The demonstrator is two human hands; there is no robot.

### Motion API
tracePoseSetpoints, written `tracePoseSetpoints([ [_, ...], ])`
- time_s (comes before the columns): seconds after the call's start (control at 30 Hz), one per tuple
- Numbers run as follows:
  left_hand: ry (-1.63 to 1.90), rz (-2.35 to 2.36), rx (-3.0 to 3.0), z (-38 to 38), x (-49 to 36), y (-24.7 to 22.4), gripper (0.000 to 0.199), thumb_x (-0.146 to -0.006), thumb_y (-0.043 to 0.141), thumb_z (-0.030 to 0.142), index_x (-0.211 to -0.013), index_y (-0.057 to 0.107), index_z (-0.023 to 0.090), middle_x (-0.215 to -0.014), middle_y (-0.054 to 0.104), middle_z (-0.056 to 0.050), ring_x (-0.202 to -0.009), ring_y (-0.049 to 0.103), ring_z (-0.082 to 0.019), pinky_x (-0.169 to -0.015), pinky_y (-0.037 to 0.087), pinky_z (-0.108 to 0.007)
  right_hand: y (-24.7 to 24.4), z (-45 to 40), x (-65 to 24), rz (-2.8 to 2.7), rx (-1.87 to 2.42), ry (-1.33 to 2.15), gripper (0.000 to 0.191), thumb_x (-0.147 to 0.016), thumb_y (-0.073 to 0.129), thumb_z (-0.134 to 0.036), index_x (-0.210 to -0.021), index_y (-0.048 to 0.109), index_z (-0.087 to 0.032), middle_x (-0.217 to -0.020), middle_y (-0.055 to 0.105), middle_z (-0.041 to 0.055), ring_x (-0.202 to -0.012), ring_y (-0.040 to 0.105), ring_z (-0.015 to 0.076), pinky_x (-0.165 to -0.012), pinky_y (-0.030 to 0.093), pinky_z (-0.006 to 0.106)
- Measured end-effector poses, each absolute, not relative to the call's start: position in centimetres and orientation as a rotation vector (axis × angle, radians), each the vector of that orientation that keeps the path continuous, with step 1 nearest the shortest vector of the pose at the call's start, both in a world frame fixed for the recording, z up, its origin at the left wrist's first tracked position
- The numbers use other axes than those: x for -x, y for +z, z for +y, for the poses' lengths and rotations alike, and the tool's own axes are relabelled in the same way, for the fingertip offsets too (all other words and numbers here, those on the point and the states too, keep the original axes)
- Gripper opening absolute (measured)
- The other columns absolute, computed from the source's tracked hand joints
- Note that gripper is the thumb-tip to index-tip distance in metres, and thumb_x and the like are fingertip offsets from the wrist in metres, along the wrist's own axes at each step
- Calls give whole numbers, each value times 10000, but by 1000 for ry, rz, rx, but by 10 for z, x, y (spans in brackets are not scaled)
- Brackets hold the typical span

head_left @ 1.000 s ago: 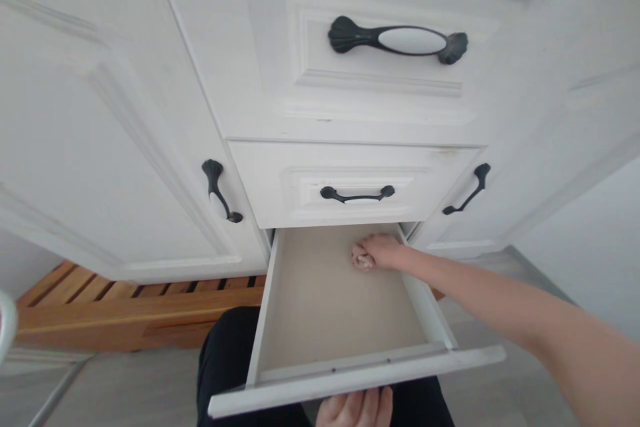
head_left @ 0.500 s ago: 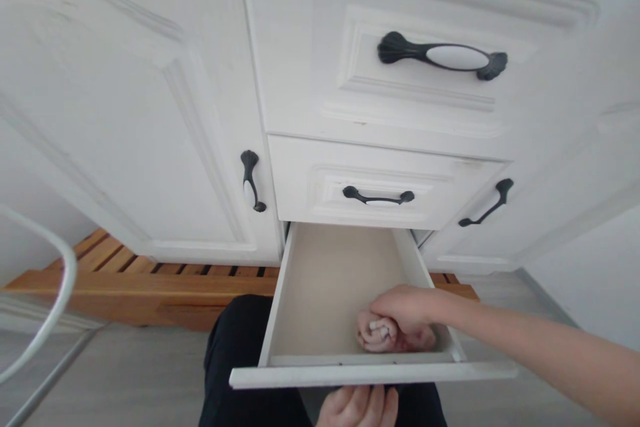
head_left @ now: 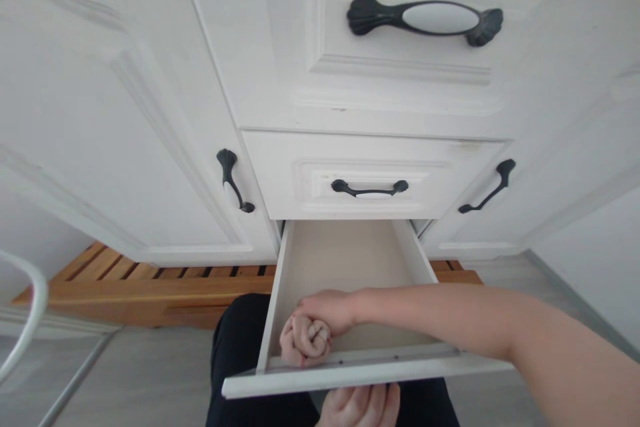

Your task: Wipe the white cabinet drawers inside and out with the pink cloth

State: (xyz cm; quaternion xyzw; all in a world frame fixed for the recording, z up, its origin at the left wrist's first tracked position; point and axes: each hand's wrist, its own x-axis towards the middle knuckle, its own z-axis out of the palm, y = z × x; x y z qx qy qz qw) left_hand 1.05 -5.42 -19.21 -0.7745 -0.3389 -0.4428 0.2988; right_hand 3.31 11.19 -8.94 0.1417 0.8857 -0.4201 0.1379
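A pulled-out white drawer (head_left: 274, 327) juts from the cabinet above my knees. My right hand (head_left: 327, 310) reaches into it and is closed round a rolled pink cloth (head_left: 305, 340), which looks like a towel. The roll stands in the front left corner, its spiral end facing me. Below the drawer's front panel, my left hand (head_left: 359, 407) has its fingers curled against the outer face, where the drawer's handle seems to be; that handle is almost wholly hidden by the fingers.
Above are two shut drawers with dark handles (head_left: 425, 17). Cabinet doors flank them, the left one with its own handle (head_left: 235, 181). A slatted wooden platform (head_left: 200, 290) runs under the cabinet. A white curved tube (head_left: 35, 307) stands at far left.
My right hand has carried the rolled cloth from the drawer's front right to its front left corner. My left hand stays at the front panel. The view has shifted slightly.
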Motion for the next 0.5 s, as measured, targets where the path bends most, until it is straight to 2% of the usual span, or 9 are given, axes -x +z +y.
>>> tracePoseSetpoints([
  [0.13,-1184,-894,2042,-54,-11,-191,175,-778,779,421,-911,737,317,-882,732,34,-820,622,-114,-887,472,-260,-70,117,-86,2346,-546,-991,142,-633,690,-115,-713,594,-181,-663,518,-53,-617,439,103,-564,286,232],
  [0.23,-1184,-903,2080,-55,-11,-186,163,-809,754,406,-943,743,315,-937,740,31,-851,628,-115,-893,470,-265,-55,117,-139,2137,-672,-853,250,-545,683,-31,-514,482,-175,-484,381,-82,-507,356,93,-562,281,258],
  [0.33,-1202,-926,2097,-55,-10,-178,104,-876,675,314,-947,751,309,-920,739,49,-837,624,-103,-847,466,-259,-47,116,-182,2037,-740,-783,358,-490,654,31,-398,379,-179,-375,263,-90,-450,291,92,-562,291,279],
  [0.4,-1221,-924,2090,-55,-10,-173,152,-907,616,251,-920,757,305,-865,733,62,-822,619,-98,-799,460,-260,-46,118,-197,1984,-759,-784,368,-496,663,30,-389,384,-183,-363,267,-91,-446,304,99,-566,316,284],
  [0.5,-1216,-932,2088,-53,-11,-169,140,-907,627,257,-898,759,304,-844,726,67,-817,619,-98,-762,455,-265,-47,126,-196,1920,-741,-851,287,-494,738,-24,-469,499,-181,-442,414,-99,-500,421,110,-592,388,261],
])
